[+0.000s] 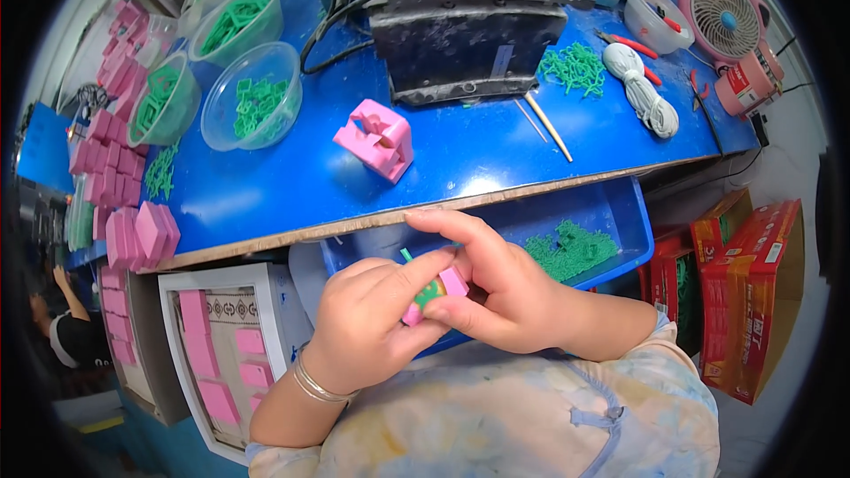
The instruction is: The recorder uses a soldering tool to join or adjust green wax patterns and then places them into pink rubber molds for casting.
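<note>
Close in front of my body, my left hand (359,314) and my right hand (505,288) are both closed around a small pink block (454,282). A green piece (428,293) lies on the block, and a thin green end of it sticks up past my left fingers. My fingers cover most of the block. On the blue tabletop (310,181) beyond my hands stands another pink block (390,143), with cut-out hollows. Below the hands, a blue tray (633,217) holds a heap of small green pieces (571,250).
Clear plastic bowls (212,119) of green parts and stacked pink blocks (111,159) fill the left side. A black machine (460,53) stands at the back. Rightward lie a wooden stick (549,127), white cord (642,93), red-handled pliers (633,46), and a pink fan (722,18). Red cartons (748,301) stand below.
</note>
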`<state>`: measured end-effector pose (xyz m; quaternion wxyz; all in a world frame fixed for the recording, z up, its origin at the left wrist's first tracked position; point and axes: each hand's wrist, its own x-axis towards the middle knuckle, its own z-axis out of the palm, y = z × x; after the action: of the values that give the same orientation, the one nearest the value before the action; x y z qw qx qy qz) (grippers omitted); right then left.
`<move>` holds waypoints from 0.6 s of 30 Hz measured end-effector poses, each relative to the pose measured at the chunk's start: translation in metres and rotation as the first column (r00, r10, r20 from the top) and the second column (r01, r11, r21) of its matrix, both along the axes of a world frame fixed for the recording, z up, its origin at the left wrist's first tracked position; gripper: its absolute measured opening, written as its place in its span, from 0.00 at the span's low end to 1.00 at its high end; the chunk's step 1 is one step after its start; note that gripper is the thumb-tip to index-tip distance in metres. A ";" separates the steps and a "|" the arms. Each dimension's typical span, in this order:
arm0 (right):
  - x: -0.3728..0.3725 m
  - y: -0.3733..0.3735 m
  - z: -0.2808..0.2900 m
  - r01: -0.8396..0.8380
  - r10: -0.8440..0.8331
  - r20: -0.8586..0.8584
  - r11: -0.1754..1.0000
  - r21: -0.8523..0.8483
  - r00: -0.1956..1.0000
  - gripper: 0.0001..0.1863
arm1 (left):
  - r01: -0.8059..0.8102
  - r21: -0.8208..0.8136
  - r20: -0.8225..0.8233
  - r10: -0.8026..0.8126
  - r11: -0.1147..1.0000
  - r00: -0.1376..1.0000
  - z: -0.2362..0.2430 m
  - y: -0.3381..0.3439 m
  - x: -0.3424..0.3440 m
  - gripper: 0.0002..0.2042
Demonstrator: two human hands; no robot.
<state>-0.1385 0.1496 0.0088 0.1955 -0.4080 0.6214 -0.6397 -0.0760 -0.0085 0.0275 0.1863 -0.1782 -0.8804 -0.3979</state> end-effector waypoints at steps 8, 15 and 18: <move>0.018 -0.003 0.008 -0.088 0.124 0.708 0.992 -0.088 0.695 0.23 | -0.081 -0.051 0.056 0.084 0.995 0.995 -0.017 0.007 0.029 0.19; 0.035 -0.001 0.006 0.012 0.059 0.806 0.997 -0.081 0.588 0.15 | -0.078 0.028 0.015 0.078 0.997 0.997 -0.024 0.007 0.042 0.19; 0.037 0.002 0.001 -0.024 0.101 0.793 0.994 -0.109 0.600 0.14 | -0.056 0.060 0.011 0.055 0.997 0.998 -0.025 0.004 0.046 0.21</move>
<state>-0.1018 0.1517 0.0100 0.4562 -0.1096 0.4261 -0.7735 -0.0305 -0.0041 0.0023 0.1983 -0.1461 -0.8734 -0.4200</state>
